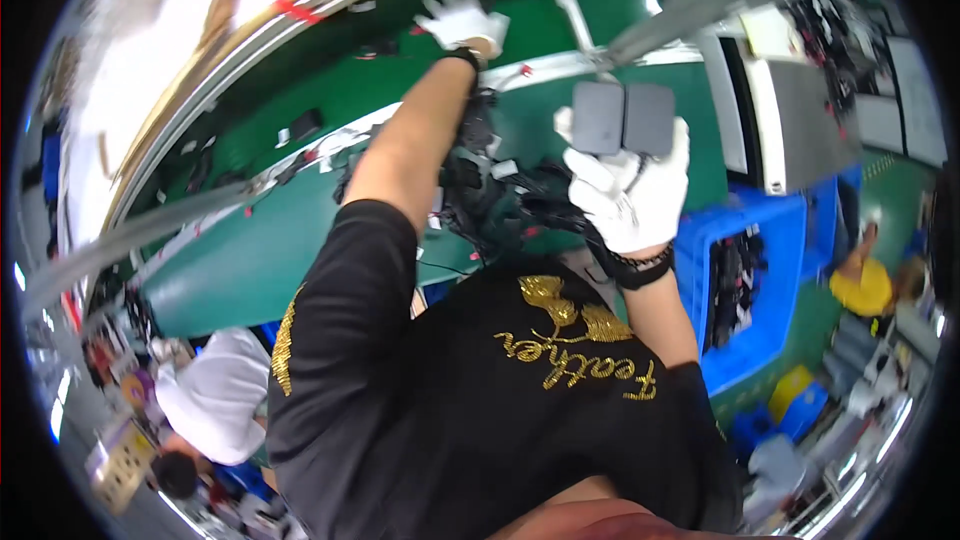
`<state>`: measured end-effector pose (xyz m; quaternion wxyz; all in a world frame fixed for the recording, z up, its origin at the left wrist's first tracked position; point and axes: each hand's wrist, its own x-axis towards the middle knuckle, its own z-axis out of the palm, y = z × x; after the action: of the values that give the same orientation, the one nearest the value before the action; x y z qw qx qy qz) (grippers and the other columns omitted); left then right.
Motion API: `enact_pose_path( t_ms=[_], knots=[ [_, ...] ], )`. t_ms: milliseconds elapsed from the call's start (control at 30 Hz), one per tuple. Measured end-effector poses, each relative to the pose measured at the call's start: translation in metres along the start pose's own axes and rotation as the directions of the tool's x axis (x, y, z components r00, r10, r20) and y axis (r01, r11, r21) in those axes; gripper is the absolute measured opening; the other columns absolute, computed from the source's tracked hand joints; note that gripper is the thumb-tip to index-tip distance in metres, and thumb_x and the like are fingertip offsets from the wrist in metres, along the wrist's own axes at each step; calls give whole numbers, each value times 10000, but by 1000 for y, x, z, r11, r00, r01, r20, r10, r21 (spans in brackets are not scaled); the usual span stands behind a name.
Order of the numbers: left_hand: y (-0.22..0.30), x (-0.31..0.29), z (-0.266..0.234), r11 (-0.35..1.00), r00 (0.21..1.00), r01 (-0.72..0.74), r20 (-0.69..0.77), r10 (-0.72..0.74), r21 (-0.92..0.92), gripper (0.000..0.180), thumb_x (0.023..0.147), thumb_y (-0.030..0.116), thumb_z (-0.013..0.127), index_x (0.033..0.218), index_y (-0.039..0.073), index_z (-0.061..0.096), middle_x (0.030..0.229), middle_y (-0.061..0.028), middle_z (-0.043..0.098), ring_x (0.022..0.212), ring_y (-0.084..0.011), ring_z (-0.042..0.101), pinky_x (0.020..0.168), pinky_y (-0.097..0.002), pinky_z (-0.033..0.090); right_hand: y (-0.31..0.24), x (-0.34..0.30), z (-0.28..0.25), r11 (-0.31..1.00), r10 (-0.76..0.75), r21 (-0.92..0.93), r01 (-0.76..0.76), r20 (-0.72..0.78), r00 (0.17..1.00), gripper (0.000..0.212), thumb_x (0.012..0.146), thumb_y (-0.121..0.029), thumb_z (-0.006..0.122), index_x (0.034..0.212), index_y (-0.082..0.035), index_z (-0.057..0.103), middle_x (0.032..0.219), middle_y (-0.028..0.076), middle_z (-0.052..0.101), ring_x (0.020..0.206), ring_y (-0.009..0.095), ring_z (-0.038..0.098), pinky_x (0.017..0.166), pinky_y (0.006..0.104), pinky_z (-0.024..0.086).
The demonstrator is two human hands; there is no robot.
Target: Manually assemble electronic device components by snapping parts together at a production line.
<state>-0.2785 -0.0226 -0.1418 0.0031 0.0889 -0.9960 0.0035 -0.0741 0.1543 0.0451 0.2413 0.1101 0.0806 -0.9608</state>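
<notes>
My left hand (460, 22), in a white glove, is stretched far out over the dark green surface beyond the rail. Its fingers are spread and nothing shows in them. Closer in and to the right, my gloved right hand (625, 195) grips two flat, dark grey boxes with rounded corners, a left box (598, 118) and a right box (650, 120), side by side. Its fingers are partly hidden behind them. Between my arms lies a tangled heap of black cables (470, 190) with small white tags, on the green table (270, 260).
A metal rail (540, 70) runs between table and far surface; a grey post (690, 15) slants across the upper right. Blue crates (795, 280) holding black items stand at my right, beside a grey-white machine (805, 125). People sit behind on both sides.
</notes>
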Motion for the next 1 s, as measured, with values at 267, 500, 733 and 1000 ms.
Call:
enact_pose_path(
  t_ms=[267,500,733,1000],
  knots=[
    [-87,15,-20,911,907,400,186,-377,-104,544,752,601,598,1206,305,635,1443,-144,388,1352,-402,296,1009,-572,364,17,-5,18,928,-369,-190,320,-348,862,578,901,-556,428,1300,-144,497,1172,206,529,636,252,552,420,279,469],
    [-135,33,21,1000,997,10,72,-9,-17,388,743,459,697,935,124,742,977,-145,699,945,-290,665,836,-354,516,5,-34,13,984,-159,27,174,-287,945,658,851,-607,470,1315,-140,478,1018,148,530,608,192,497,410,250,415],
    [-49,-59,-81,658,970,59,199,140,-751,404,758,315,776,938,-36,689,700,-76,659,570,-91,569,545,-285,464,-13,-61,-21,982,-76,170,87,-68,995,581,932,-534,359,1258,-77,507,1191,148,592,969,319,623,799,380,523],
    [-14,-194,-103,727,965,-137,76,253,-672,342,717,314,752,715,-1,617,714,-135,572,675,-243,566,653,-355,457,-24,-77,-21,1000,5,10,-4,-105,994,592,932,-533,294,1293,-97,469,954,175,555,468,137,392,339,229,308]
  ],
)
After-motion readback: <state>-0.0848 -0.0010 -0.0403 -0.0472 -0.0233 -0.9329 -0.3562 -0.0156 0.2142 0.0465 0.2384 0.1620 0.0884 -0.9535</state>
